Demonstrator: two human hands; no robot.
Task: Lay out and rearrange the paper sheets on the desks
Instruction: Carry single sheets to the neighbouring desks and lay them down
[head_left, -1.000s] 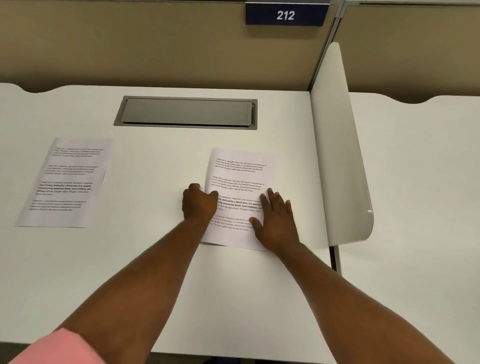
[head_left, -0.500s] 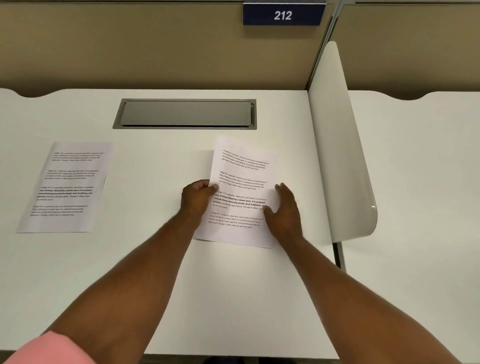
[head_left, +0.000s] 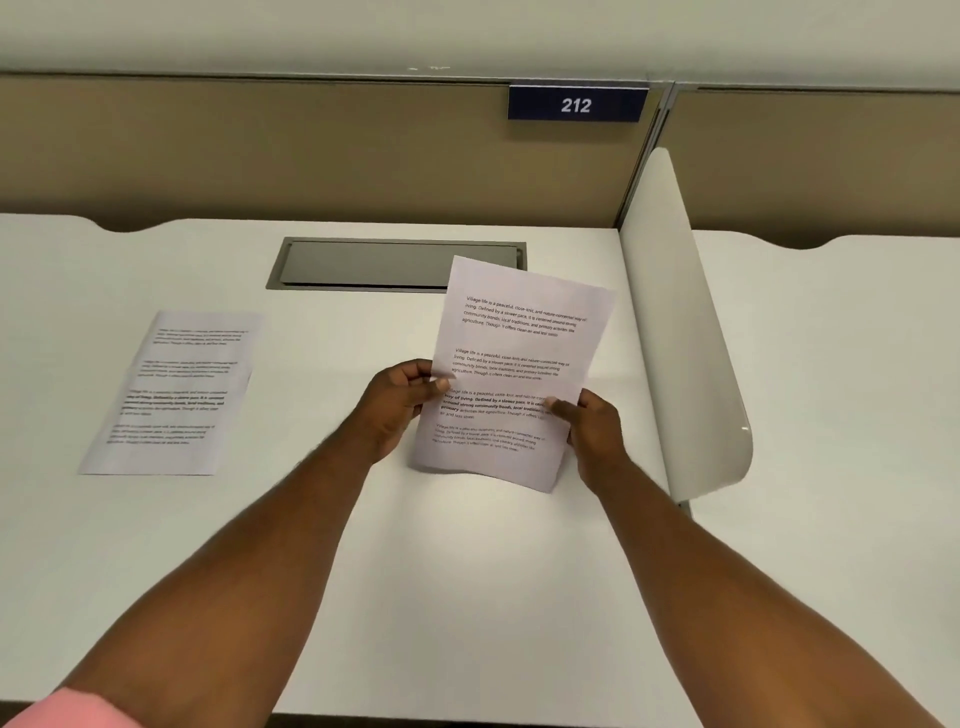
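Flat on the white desk (head_left: 467, 571), far left: a printed white paper sheet (head_left: 171, 395). Left hand (head_left: 395, 410) pinching the left edge of a second printed sheet (head_left: 514, 374), raised and tilted; right hand (head_left: 592, 431) gripping its right edge. Beside: curved white divider panel (head_left: 685, 332).

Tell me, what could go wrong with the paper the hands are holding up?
1. The held sheet is pinched only at its side edges by the left hand and right hand, so it might bend or crease.
2. The white divider stands close on its right; swinging the sheet that way could catch a corner.
3. Sliding it left could bump the other sheet lying flat on the desk and shift it.
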